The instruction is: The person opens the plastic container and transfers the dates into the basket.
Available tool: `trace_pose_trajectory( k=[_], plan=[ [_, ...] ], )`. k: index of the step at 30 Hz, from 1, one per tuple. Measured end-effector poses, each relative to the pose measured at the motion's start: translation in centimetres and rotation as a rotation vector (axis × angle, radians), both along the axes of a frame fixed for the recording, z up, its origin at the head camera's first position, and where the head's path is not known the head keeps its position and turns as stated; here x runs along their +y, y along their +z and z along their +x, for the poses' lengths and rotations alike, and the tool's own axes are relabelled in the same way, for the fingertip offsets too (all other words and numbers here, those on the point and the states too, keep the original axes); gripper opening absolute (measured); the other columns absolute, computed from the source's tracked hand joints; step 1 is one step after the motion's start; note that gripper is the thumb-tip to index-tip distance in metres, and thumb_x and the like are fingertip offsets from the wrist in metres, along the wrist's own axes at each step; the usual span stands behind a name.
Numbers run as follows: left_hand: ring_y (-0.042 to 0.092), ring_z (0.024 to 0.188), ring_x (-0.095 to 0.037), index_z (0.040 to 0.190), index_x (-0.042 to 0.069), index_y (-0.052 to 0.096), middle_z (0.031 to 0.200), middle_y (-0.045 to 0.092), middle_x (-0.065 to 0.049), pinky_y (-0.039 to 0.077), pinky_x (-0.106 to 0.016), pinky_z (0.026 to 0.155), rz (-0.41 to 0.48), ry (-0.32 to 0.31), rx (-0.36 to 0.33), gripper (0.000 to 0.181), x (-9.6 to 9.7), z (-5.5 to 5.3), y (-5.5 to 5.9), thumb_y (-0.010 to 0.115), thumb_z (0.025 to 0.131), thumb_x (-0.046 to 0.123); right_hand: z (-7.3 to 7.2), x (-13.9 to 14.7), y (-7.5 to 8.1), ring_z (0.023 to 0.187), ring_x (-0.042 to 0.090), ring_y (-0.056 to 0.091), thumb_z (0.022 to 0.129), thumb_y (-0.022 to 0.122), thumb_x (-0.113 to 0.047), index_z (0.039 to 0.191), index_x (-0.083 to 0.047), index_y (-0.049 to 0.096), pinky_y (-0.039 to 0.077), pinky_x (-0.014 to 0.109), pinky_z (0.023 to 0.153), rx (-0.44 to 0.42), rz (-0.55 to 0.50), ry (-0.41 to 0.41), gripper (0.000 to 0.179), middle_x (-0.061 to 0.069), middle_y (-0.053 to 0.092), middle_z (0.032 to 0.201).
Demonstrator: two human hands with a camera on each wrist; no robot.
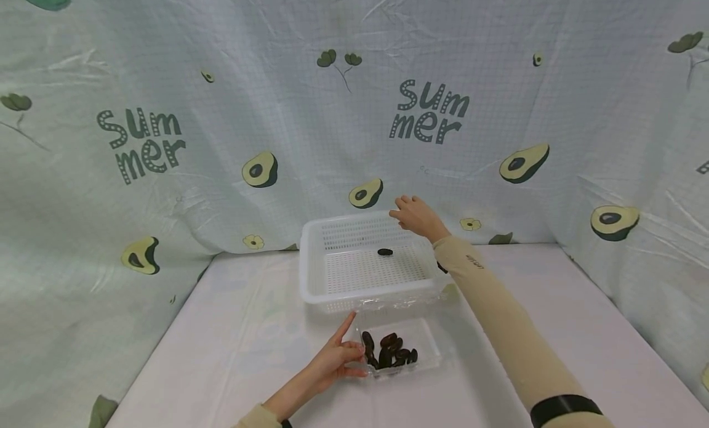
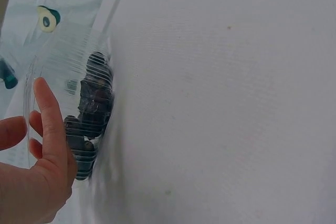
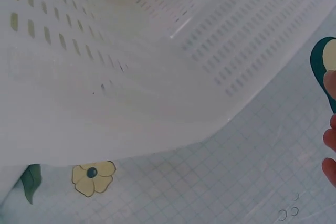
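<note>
A clear plastic box (image 1: 426, 342) holding several dark brown dates (image 1: 386, 357) sits on the near part of the table. My left hand (image 1: 335, 357) grips its left wall, with one finger stretched out toward the raised clear lid (image 1: 399, 303). Through the ribbed plastic, dates (image 2: 94, 98) show beside that hand in the left wrist view. A single date (image 1: 384, 252) lies in the white basket (image 1: 354, 291) behind the box. Above the basket's back right corner is my right hand (image 1: 416, 217), fingers loosely bent, nothing visible between them; only fingertips (image 3: 329, 139) show in the right wrist view.
A pale cloth covers the table (image 1: 244, 342). A printed curtain (image 1: 310, 120) with avocados and lettering hangs right behind the basket and along both sides. The right sleeve (image 1: 498, 317) reaches across the table, past the basket's right side.
</note>
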State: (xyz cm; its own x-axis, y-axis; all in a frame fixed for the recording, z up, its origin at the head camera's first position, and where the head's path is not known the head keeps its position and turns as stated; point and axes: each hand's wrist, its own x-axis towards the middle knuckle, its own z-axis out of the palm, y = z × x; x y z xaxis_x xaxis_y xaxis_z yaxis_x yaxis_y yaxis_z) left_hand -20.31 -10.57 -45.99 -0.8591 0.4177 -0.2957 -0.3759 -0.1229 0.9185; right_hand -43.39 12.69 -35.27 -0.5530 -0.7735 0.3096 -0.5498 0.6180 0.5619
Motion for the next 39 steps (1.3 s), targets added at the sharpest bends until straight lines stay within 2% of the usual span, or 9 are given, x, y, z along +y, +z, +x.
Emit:
trace_pose_trajectory(
  k=[9,16,21,25,28,33,39],
  plan=[
    [0.055,0.071,-0.009,0.145,0.026,0.003,0.078,0.05,0.002,0.053,-0.035,0.067,-0.001,-0.005,0.008,0.08,0.0,-0.1,0.0,0.05,0.086,-0.001,0.6,1.0,0.7,0.086,0.023,0.053,0.082,0.064,-0.02,0.1,-0.015,0.06,0.045,0.035,0.07,-0.022,-0.014,0.042,0.019,0.01,0.057,0.097],
    [0.055,0.071,-0.009,0.145,0.025,0.002,0.078,0.051,0.002,0.053,-0.035,0.069,-0.009,-0.005,0.005,0.08,0.0,-0.1,0.1,0.05,0.087,0.0,1.7,1.5,1.5,0.082,0.023,0.05,0.082,0.065,-0.02,0.097,-0.014,0.06,0.043,0.033,0.067,-0.011,-0.033,0.121,0.017,0.009,0.055,0.093],
    [0.054,0.072,-0.009,0.145,0.024,0.002,0.079,0.05,0.001,0.053,-0.034,0.069,-0.003,-0.009,0.004,0.08,0.0,-0.1,-0.1,0.05,0.086,-0.001,3.8,1.8,2.8,0.082,0.022,0.05,0.082,0.065,-0.021,0.096,-0.015,0.059,0.043,0.033,0.068,-0.014,-0.059,0.179,0.016,0.008,0.054,0.093],
    [0.054,0.071,-0.008,0.145,0.024,0.001,0.078,0.05,0.001,0.053,-0.033,0.068,0.004,-0.007,0.005,0.081,0.0,-0.1,-0.2,0.05,0.086,-0.002,6.0,2.2,3.9,0.083,0.021,0.049,0.082,0.065,-0.02,0.097,-0.018,0.059,0.042,0.033,0.069,-0.045,-0.105,0.239,0.016,0.006,0.053,0.094],
    [0.054,0.071,-0.008,0.145,0.024,0.001,0.078,0.051,0.002,0.053,-0.033,0.068,0.007,-0.006,0.006,0.081,0.0,-0.1,-0.3,0.05,0.086,-0.001,7.8,2.8,4.3,0.081,0.02,0.049,0.079,0.067,-0.02,0.096,-0.019,0.059,0.042,0.031,0.067,-0.026,-0.134,0.29,0.018,0.004,0.054,0.093],
    [0.054,0.071,-0.009,0.145,0.025,0.002,0.078,0.051,0.002,0.053,-0.034,0.068,0.01,-0.005,0.014,0.081,0.0,0.0,-0.3,0.051,0.085,-0.001,10.2,4.2,3.9,0.077,0.017,0.049,0.076,0.07,-0.023,0.096,-0.022,0.058,0.042,0.029,0.063,0.025,-0.131,0.326,0.024,0.001,0.054,0.092],
    [0.055,0.071,-0.009,0.145,0.025,0.002,0.078,0.051,0.002,0.053,-0.035,0.068,0.013,-0.005,0.017,0.082,0.0,-0.1,-0.4,0.051,0.085,-0.002,12.4,5.5,2.9,0.076,0.016,0.05,0.071,0.074,-0.02,0.095,-0.022,0.059,0.043,0.028,0.063,-0.003,-0.185,0.372,0.029,0.0,0.054,0.091]
  ],
)
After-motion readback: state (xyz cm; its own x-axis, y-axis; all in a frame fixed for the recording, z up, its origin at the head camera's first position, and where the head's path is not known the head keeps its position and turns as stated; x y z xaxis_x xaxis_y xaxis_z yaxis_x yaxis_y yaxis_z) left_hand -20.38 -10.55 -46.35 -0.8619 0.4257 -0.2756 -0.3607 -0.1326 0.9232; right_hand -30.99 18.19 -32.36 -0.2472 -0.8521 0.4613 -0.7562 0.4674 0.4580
